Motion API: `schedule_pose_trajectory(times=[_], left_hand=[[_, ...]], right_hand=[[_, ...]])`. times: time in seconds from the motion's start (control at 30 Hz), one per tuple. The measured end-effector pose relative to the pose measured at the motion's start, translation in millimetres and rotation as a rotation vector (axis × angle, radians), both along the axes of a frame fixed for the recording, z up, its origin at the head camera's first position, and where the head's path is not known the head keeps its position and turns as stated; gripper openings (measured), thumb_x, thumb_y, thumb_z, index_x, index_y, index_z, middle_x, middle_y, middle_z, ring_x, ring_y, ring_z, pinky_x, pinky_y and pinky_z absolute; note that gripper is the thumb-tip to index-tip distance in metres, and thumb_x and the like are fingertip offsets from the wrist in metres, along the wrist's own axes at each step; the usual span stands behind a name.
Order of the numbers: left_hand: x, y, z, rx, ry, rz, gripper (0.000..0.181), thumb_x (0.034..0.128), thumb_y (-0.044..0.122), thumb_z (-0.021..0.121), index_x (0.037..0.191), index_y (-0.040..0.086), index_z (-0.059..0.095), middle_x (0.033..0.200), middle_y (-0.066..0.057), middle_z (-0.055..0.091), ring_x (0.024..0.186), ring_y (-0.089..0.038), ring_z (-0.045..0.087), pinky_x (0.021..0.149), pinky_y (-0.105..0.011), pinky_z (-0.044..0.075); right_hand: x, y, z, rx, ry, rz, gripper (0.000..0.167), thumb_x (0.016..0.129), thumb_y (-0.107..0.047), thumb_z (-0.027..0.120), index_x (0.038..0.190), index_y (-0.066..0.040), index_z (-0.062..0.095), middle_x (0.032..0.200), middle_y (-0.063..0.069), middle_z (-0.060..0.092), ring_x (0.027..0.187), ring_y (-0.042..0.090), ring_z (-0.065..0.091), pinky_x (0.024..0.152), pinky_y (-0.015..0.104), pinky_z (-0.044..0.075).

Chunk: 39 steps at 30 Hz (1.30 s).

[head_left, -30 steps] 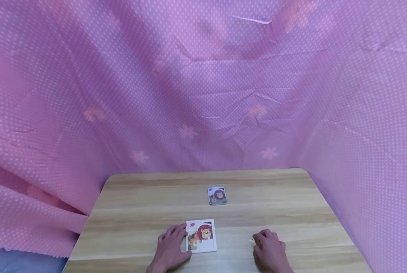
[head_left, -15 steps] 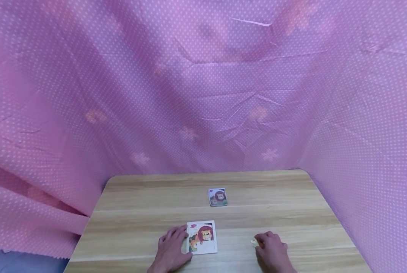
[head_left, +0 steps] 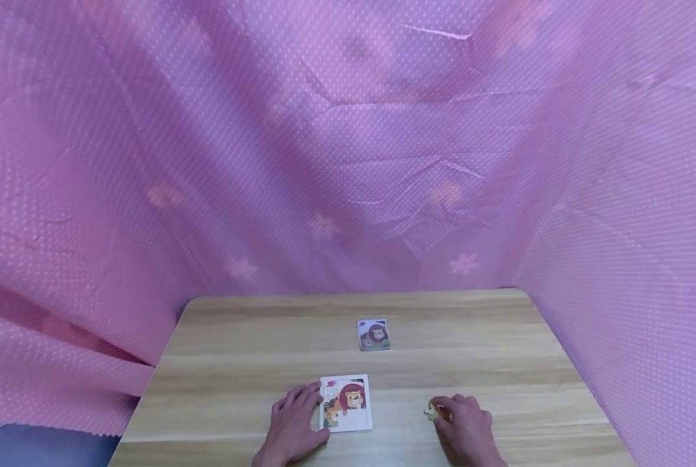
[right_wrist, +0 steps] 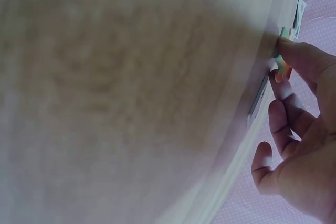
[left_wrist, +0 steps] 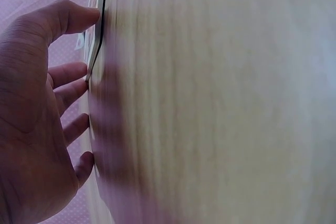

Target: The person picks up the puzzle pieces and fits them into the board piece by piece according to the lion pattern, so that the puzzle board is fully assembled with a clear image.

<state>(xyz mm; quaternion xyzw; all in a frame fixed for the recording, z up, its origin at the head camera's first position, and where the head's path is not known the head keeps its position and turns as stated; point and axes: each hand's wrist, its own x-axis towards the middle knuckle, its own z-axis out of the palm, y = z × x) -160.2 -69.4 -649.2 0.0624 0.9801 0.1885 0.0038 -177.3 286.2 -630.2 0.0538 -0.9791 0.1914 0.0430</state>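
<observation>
A white square puzzle board [head_left: 355,421] with a lion picture lies at the front of the table, its lower right part bare white. My left hand [head_left: 292,423] rests at the board's left side, with spread fingers and thumb touching its edge. To the right of the board, my right hand [head_left: 466,425] pinches a puzzle piece [head_left: 431,413] between thumb and index finger. In the right wrist view this puzzle piece [right_wrist: 282,64] shows green and orange, and the other fingers are loosely bent. The fingers partly cover it.
A small lion picture card [head_left: 373,335] lies farther back, beyond the board. The wooden table [head_left: 254,350] has pink dotted cloth [head_left: 348,194] hanging behind it and along both sides.
The piece in my right hand has turned and shifted slightly left, showing more beyond the fingertips. My left hand and the board have stayed in place.
</observation>
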Motion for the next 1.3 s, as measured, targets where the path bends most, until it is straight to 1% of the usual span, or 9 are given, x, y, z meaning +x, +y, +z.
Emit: schedule_pose_trajectory(times=[0.2,0.33,0.4,0.53,0.7,0.8,1.0,1.1,1.3], left_hand=[[0.4,-2.1,3.1,0.009,-0.026,-0.006,0.056,0.0676,0.049,0.070,0.115,0.022,0.061,0.150,0.002,0.043,0.136,-0.032,0.036,0.101,-0.066,0.032],[4.0,-2.6,4.7,0.014,-0.033,-0.006,0.056,0.0673,0.048,0.070,0.115,0.021,0.061,0.150,0.002,0.043,0.136,-0.032,0.036,0.101,-0.065,0.032],[6.9,-0.8,5.2,0.018,-0.033,0.000,0.055,0.0674,0.048,0.071,0.115,0.021,0.061,0.150,0.002,0.043,0.136,-0.032,0.036,0.101,-0.065,0.032],[12.6,2.4,4.9,0.012,-0.030,0.004,0.055,0.0681,0.049,0.071,0.115,0.022,0.061,0.151,0.003,0.042,0.137,-0.031,0.036,0.100,-0.065,0.033],[20.6,6.3,5.1,0.000,-0.031,0.006,0.056,0.0680,0.051,0.071,0.115,0.022,0.062,0.150,0.004,0.043,0.136,-0.030,0.037,0.099,-0.064,0.034],[25.7,8.9,4.8,-0.012,-0.029,0.009,0.056,0.0684,0.052,0.071,0.115,0.022,0.062,0.150,0.003,0.043,0.136,-0.030,0.037,0.099,-0.063,0.035],[38.0,12.5,5.0,-0.002,-0.028,0.028,0.056,0.0688,0.051,0.071,0.116,0.023,0.062,0.150,0.004,0.043,0.137,-0.029,0.037,0.100,-0.063,0.035],[43.1,15.6,6.0,0.000,-0.027,0.032,0.054,0.0688,0.051,0.070,0.115,0.023,0.062,0.150,0.005,0.043,0.137,-0.028,0.036,0.100,-0.062,0.035],[42.0,17.6,8.4,-0.002,-0.031,0.032,0.054,0.0689,0.050,0.069,0.115,0.023,0.062,0.150,0.005,0.043,0.137,-0.028,0.036,0.100,-0.062,0.035]], right_hand=[[-0.1,-5,-1.4,-0.055,-0.023,-0.014,0.025,0.080,-0.021,0.072,0.101,-0.034,0.073,0.086,-0.017,0.064,0.088,0.014,0.054,0.069,0.043,0.042],[3.0,-9,-2.1,-0.138,-0.031,-0.036,0.023,0.079,-0.023,0.076,0.099,-0.034,0.073,0.084,-0.017,0.064,0.084,0.011,0.054,0.071,0.042,0.042],[5.3,-10,-0.7,-0.189,-0.032,-0.028,0.022,0.079,-0.024,0.077,0.099,-0.032,0.073,0.081,-0.017,0.063,0.082,0.010,0.053,0.071,0.041,0.041],[9.8,-14,2.4,-0.265,-0.046,-0.016,0.021,0.079,-0.024,0.078,0.099,-0.029,0.074,0.076,-0.019,0.060,0.077,0.006,0.051,0.072,0.034,0.040],[15.7,-19,7.4,-0.377,-0.098,0.003,0.023,0.079,-0.018,0.077,0.101,-0.025,0.073,0.076,-0.014,0.060,0.070,0.002,0.050,0.067,0.023,0.043],[18.8,-24,8.6,-0.423,-0.132,0.037,0.023,0.080,-0.015,0.075,0.102,-0.024,0.072,0.076,-0.012,0.061,0.067,0.001,0.051,0.064,0.020,0.043],[24.1,-39,8.4,-0.424,-0.201,0.155,0.022,0.085,-0.020,0.070,0.107,-0.022,0.071,0.077,-0.011,0.062,0.066,0.001,0.051,0.061,0.018,0.044],[27.1,-47,10.5,-0.437,-0.237,0.190,0.022,0.086,-0.022,0.069,0.108,-0.021,0.070,0.079,-0.010,0.062,0.065,0.003,0.052,0.058,0.019,0.045],[26.4,-62,11.1,-0.433,-0.243,0.244,0.019,0.086,-0.023,0.069,0.105,-0.020,0.071,0.078,-0.011,0.062,0.068,0.002,0.053,0.062,0.019,0.045]])
